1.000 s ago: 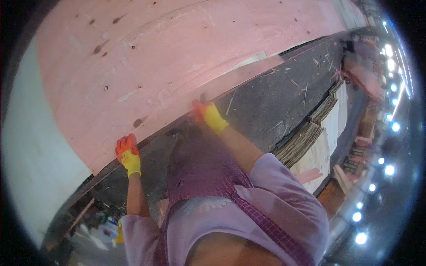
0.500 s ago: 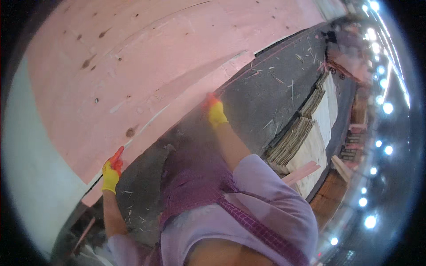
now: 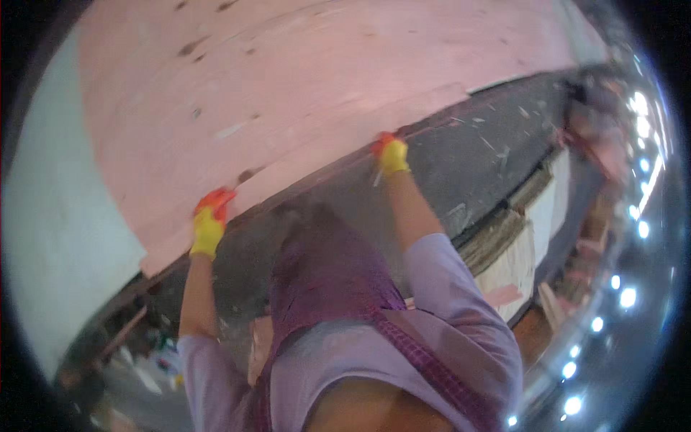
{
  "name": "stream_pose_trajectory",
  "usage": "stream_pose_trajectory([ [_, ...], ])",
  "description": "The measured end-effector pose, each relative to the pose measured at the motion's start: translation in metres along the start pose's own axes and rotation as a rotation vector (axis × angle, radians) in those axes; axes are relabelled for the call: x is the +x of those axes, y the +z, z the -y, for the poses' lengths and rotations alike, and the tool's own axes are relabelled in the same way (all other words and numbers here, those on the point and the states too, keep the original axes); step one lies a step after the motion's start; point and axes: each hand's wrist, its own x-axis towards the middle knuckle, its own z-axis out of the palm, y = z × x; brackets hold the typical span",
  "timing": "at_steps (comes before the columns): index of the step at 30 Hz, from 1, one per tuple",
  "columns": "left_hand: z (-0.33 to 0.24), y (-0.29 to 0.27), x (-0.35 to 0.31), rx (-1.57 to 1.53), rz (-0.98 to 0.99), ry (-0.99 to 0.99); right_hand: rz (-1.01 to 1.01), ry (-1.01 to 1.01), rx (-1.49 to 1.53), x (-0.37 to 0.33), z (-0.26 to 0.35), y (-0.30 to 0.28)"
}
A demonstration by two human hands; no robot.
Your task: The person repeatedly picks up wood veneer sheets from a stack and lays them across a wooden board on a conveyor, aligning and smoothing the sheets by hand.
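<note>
A long, narrow strip of pink wood veneer (image 3: 306, 167) lies along the near edge of a broad pink veneer sheet (image 3: 302, 79) with dark knots. My left hand (image 3: 210, 219), in a yellow glove with orange-red fingers, grips the strip's near edge toward its left end, fingers on top. Farther right, my right hand (image 3: 391, 153), gloved the same way, holds that edge with closed fingers. Motion blurs both hands, and their thumbs are mostly hidden. Near the left end, the strip seems to meet or overlap the sheet; which one cannot be told.
Stacks of thin veneer sheets (image 3: 504, 248) stand to my right on the dark floor (image 3: 475, 147), which is littered with wood splinters. A pale, whitish surface (image 3: 54, 216) borders the pink sheet at the left. Mixed scraps (image 3: 155, 367) lie at lower left.
Both hands have shifted up and right in the picture, carrying the strip closer against the sheet; the white gap between them has largely closed. The view has also turned a little.
</note>
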Motion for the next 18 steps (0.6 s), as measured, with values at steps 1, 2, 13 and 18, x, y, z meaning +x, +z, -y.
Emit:
stream_pose_trajectory([
  [1, 0.0, 0.006, 0.001, 0.091, -0.022, -0.006, -0.065, 0.025, -0.08, 0.006, -0.002, -0.003],
  [2, -0.006, 0.006, 0.001, 0.143, -0.023, -0.009, -0.048, 0.103, -0.049, 0.012, -0.001, -0.007],
  [13, -0.007, 0.02, -0.029, 0.41, -0.024, -0.164, 0.201, 0.337, -0.045, 0.008, 0.011, -0.01],
  [18, -0.025, 0.02, -0.025, 0.416, -0.074, -0.196, 0.011, 0.302, -0.132, 0.01, 0.016, 0.012],
])
